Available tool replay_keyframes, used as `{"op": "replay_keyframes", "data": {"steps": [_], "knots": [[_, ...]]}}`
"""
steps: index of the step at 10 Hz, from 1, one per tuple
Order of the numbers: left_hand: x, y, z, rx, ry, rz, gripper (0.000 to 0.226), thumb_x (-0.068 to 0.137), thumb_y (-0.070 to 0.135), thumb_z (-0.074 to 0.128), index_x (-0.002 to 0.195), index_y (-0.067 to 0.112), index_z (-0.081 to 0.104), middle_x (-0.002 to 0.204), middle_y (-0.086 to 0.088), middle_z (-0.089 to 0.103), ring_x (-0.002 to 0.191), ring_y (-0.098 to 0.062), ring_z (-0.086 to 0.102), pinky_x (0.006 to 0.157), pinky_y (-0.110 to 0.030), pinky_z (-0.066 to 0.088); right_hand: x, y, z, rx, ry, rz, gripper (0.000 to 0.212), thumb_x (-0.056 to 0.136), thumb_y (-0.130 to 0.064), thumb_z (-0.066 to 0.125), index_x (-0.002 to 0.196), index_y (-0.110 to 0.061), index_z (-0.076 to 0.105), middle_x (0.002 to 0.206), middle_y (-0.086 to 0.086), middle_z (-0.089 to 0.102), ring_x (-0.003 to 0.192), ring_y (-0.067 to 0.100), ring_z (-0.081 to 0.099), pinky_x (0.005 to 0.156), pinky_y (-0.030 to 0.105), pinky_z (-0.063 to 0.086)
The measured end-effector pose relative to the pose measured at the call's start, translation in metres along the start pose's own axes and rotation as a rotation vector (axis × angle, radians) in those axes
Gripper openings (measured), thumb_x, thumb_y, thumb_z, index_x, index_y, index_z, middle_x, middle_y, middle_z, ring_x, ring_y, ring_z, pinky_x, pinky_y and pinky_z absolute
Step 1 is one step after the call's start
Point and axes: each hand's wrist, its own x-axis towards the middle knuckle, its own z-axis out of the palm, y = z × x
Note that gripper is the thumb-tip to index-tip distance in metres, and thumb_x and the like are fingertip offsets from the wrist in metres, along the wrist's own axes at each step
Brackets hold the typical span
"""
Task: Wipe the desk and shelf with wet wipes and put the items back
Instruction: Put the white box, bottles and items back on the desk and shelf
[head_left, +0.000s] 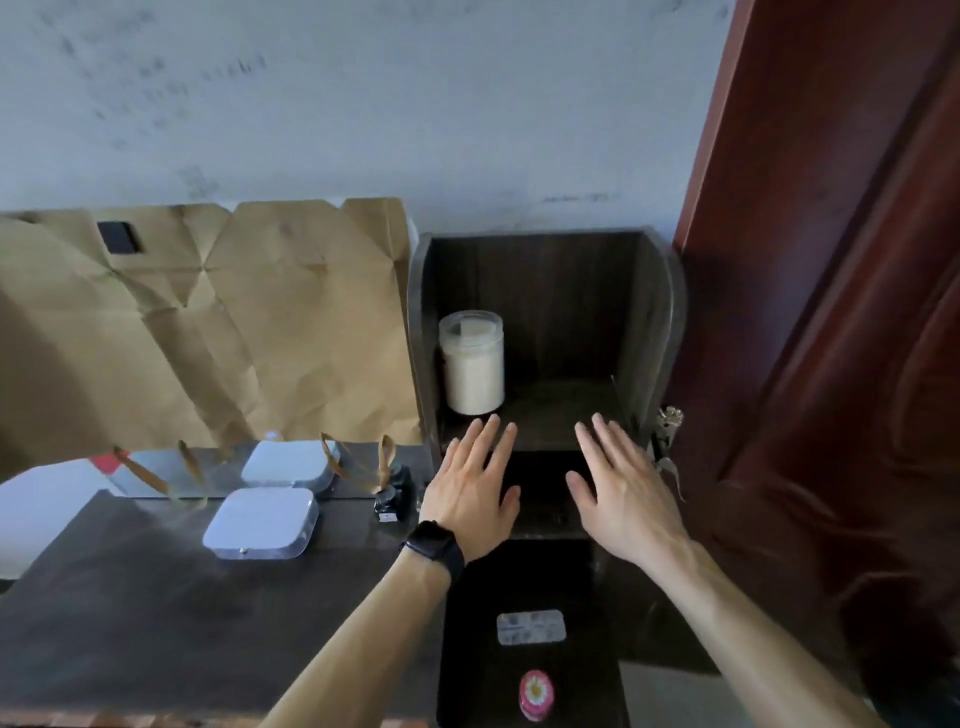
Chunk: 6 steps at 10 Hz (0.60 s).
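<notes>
scuffed pale wall (363, 104), red-brown door (831, 260) (at right), creased brown paper (208, 322)

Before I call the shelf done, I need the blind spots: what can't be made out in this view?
1. Lower shelf level: head view, in deep shadow and partly covered by the left hand and right hand.
2. Blister pack and red tin: head view, print too small and blurred to read.
3. Jar: head view, what the white filling is, too blurred.
4. Desk: head view, near edge cut off by the frame's bottom.
</notes>
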Motion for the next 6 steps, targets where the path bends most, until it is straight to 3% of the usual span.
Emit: {"op": "replay_keyframes", "data": {"steps": [1,3,4,5,6], "knots": [[0.031,0.027,0.004,0.069,-0.098,0.035,0.079,0.097,0.039,0.042,0.156,0.021,-0.007,0.163,0.002,-0.011,0.150,-0.019,-0.011,0.123,-0.040,0.004,0.000,0.029,-0.011,-0.035,-0.052,0.038,0.070,0.103,-0.048,0.028,0.157,-0.019,-0.004,0.163,-0.002,-0.016,0.152,0.018,-0.011,0.124,0.043,0.010],[0.079,0.031,-0.017,0.219,0.029,0.083,0.091,0.090,0.041,0.048,0.155,0.021,-0.013,0.162,0.004,-0.019,0.148,-0.017,-0.019,0.123,-0.042,0.006,0.028,0.042,-0.038,-0.085,0.112,0.028,0.076,0.100,-0.045,0.039,0.158,-0.017,-0.003,0.166,0.000,-0.010,0.152,0.020,-0.011,0.122,0.047,0.011],[0.076,0.030,-0.014,0.194,0.033,0.064,0.091,0.090,0.046,0.047,0.154,0.021,-0.013,0.161,0.004,-0.021,0.148,-0.016,-0.021,0.122,-0.040,0.000,0.031,0.040,-0.039,-0.057,0.082,0.010,0.078,0.099,-0.043,0.043,0.158,-0.018,-0.001,0.166,-0.002,-0.008,0.152,0.019,-0.009,0.121,0.051,0.017],[0.077,0.033,-0.014,0.182,0.054,0.037,0.090,0.090,0.051,0.043,0.154,0.022,-0.014,0.160,0.005,-0.022,0.147,-0.015,-0.022,0.120,-0.039,-0.002,0.033,0.038,-0.050,-0.019,0.002,0.014,0.075,0.100,-0.044,0.041,0.158,-0.020,-0.002,0.165,-0.004,-0.011,0.152,0.016,-0.011,0.121,0.050,0.017],[0.077,0.037,-0.015,0.179,0.043,0.008,0.088,0.092,0.055,0.038,0.154,0.022,-0.014,0.160,0.006,-0.023,0.147,-0.015,-0.021,0.122,-0.041,0.000,0.039,0.039,-0.096,0.061,-0.209,0.042,0.069,0.101,-0.047,0.039,0.158,-0.023,0.009,0.166,-0.006,-0.003,0.152,0.015,-0.003,0.122,0.047,0.017]]}}
